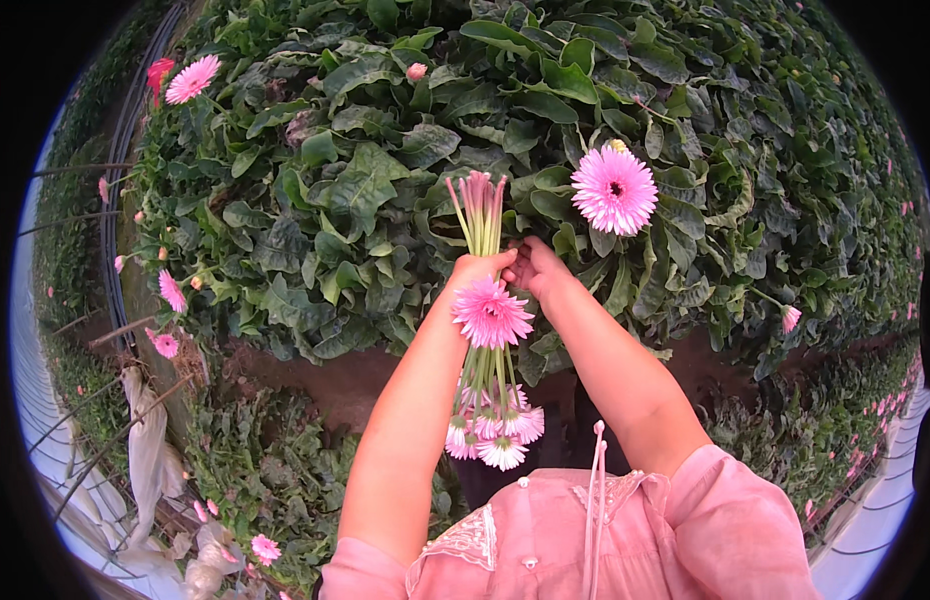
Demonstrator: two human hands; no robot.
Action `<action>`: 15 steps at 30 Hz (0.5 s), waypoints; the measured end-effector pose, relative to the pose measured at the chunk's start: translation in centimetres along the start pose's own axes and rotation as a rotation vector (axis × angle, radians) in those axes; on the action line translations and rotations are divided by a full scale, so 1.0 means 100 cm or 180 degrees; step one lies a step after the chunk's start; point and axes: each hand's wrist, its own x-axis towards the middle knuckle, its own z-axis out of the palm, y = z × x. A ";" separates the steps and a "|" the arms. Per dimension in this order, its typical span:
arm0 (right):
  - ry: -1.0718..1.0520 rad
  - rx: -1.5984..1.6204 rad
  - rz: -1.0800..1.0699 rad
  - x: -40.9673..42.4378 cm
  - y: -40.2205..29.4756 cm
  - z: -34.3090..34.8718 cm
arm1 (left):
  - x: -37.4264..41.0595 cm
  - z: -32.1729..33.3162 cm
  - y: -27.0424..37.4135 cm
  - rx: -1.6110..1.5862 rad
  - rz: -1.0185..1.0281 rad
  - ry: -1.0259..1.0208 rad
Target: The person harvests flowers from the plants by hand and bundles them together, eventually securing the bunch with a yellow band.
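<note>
My left hand point(476, 268) is closed round a bunch of pink gerbera stems point(481, 214), whose cut ends point away from me. Below the fist, the bunch's pale pink flower heads point(502, 431) hang towards my body. One brighter pink gerbera point(493, 313) lies nearer the hand, over my left wrist, its short visible stem running up to the fingers. My right hand point(538, 266) meets the left thumb with its fingers curled; whether a stem is between them is hidden. Just beyond it, a large pink gerbera point(615, 189) stands open among the leaves.
Dense gerbera foliage point(360, 180) fills the bed before me. A closed pink bud point(416, 71) and another pink gerbera point(193, 79) rise from it. Dark pipes point(124, 150) run along the left side, near bundled plastic sheeting point(144, 435). Bare soil point(337, 382) separates the beds.
</note>
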 end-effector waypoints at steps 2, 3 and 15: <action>0.0011 0.0908 -0.0462 0.007 0.002 0.012 | 0.015 -0.009 0.008 0.0362 0.0018 0.0114; 0.0191 0.1329 -0.0676 0.009 0.009 0.017 | 0.020 -0.017 0.009 0.0505 -0.0053 0.0108; 0.0011 0.2023 -0.1491 0.038 0.052 0.031 | 0.045 -0.057 -0.001 0.1484 -0.0075 -0.0486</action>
